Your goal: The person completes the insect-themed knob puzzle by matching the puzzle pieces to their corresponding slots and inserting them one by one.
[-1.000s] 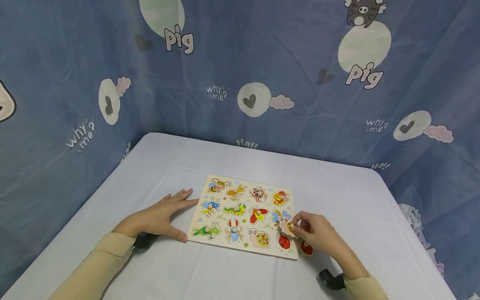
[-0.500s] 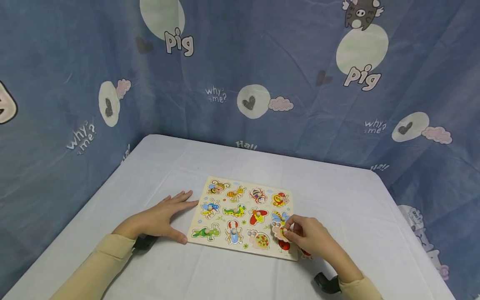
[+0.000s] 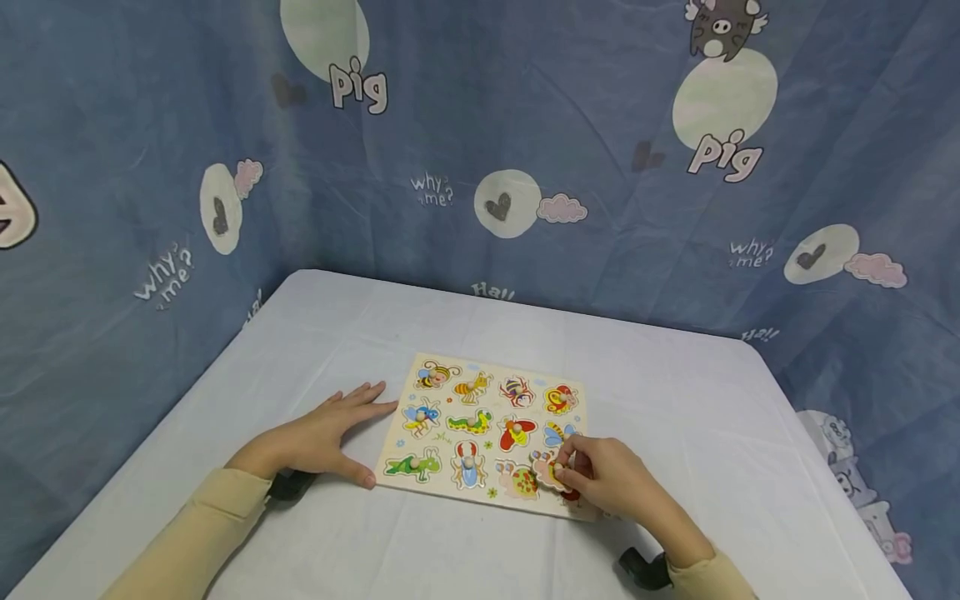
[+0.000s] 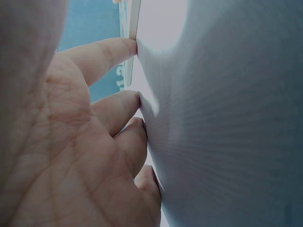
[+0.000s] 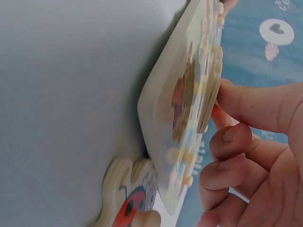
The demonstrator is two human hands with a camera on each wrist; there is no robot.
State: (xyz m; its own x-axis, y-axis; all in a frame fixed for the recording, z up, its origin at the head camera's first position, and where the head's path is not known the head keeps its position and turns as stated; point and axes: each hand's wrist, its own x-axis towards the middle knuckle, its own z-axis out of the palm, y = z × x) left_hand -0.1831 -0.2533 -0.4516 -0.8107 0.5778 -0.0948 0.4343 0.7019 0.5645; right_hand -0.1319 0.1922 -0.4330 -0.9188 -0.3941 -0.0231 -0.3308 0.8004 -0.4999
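Note:
In the head view a wooden insect peg-puzzle board [image 3: 495, 398] lies on the white table. My right hand [image 3: 611, 475] pinches the knob of a snail puzzle piece [image 3: 549, 472] between thumb and finger, tilted over the board's lower right. Just left of it shows the board's snail recess [image 3: 519, 481], printed with a matching snail. My left hand [image 3: 318, 433] rests on the table with fingers spread, thumb and index fingertips right at the board's left edge. The right wrist view shows the snail piece [image 5: 213, 90] edge-on above the board.
A loose ladybug piece [image 5: 130, 203] lies on the table beside the board's right edge, mostly hidden by my right hand in the head view. Several knobbed insect pieces, such as a stag beetle [image 3: 468, 471], sit in the board. Blue curtains [image 3: 600, 275] hang behind the table.
My right hand has moved left over the board with the snail piece, bringing it close to the snail recess. My left hand has stayed in place.

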